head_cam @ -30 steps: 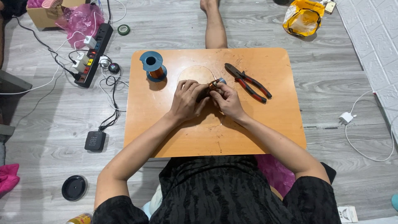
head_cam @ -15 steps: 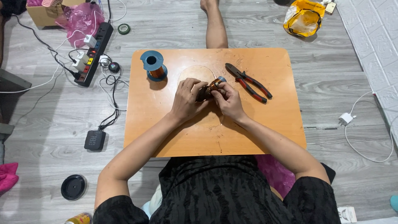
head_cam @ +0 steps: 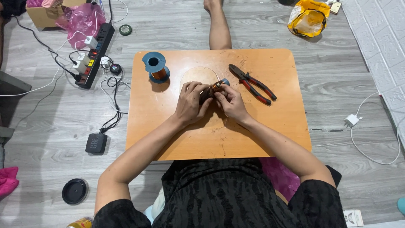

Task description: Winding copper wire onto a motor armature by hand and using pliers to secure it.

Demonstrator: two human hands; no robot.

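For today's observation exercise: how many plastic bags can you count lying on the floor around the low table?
3. A pink bag at the upper left by the cardboard box, a yellow bag at the upper right, and a pink one beside the person's lap. Others may be hidden.

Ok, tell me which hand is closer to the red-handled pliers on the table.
Right. The right hand lies just left of the pliers, with a small gap between them. The left hand is farther away, beyond the right hand, nearer the blue wire spool.
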